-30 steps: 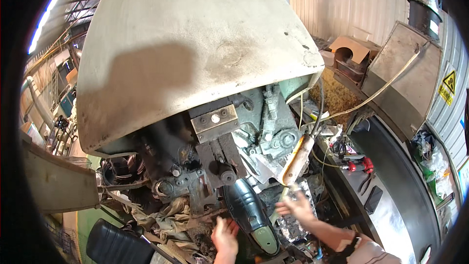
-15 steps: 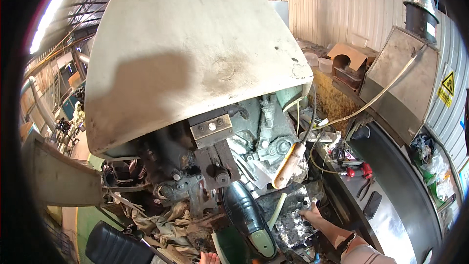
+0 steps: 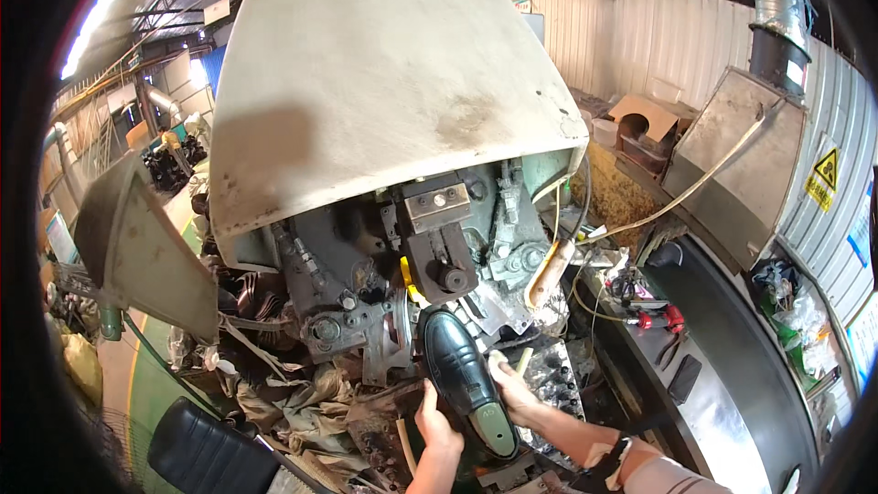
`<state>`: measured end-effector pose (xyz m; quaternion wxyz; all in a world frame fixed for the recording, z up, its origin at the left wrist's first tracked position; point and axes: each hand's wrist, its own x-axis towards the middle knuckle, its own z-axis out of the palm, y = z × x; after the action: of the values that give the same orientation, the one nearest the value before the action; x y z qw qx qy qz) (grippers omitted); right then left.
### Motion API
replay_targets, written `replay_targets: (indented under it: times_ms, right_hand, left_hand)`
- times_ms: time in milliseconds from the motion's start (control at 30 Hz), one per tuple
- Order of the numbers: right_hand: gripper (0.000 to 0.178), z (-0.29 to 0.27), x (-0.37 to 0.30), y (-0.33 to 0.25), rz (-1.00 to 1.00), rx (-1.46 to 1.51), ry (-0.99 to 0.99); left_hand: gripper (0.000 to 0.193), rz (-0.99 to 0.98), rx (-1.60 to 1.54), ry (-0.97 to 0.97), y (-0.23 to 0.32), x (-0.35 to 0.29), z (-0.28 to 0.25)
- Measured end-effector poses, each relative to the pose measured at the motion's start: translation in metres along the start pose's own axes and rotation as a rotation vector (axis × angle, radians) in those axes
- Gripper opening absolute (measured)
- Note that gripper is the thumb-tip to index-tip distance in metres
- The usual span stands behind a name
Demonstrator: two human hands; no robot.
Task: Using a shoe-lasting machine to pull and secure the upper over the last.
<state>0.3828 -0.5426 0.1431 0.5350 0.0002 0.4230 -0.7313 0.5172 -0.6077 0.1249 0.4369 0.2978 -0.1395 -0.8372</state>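
Below the pale machine hood [image 3: 393, 101], a black shoe [image 3: 454, 357] points its toe away between the left hand [image 3: 436, 423], raised along its left edge, and the right hand [image 3: 516, 395], angled inward. Whether either hand's fingers grip it, I cannot tell.

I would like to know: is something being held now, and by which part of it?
The black shoe appears held by its sides, left grip at its left side, right grip at its right; firm contact cannot be told.
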Motion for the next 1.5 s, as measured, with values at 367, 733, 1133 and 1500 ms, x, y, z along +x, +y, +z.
replay_targets:
  times_ms: [367,733,1133,1500]
  right_hand:
    - [0.067,0.014,-0.015,0.007,-0.257,-0.035,0.046]
    - [0.061,0.025,-0.023,-0.005,-0.152,-0.007,0.122]
    - [0.064,0.011,0.0,0.01,-0.167,0.092,0.056]
    - [0.062,0.022,0.0,-0.003,-0.154,0.042,0.05]
  left_hand:
    - [0.041,-0.043,0.053,0.195,0.003,-0.004,0.011]
    - [0.041,-0.006,0.095,0.194,0.01,-0.011,0.026]
    - [0.04,-0.011,0.058,0.179,0.002,0.005,0.01]
    - [0.041,0.084,-0.064,0.131,-0.011,0.015,0.003]
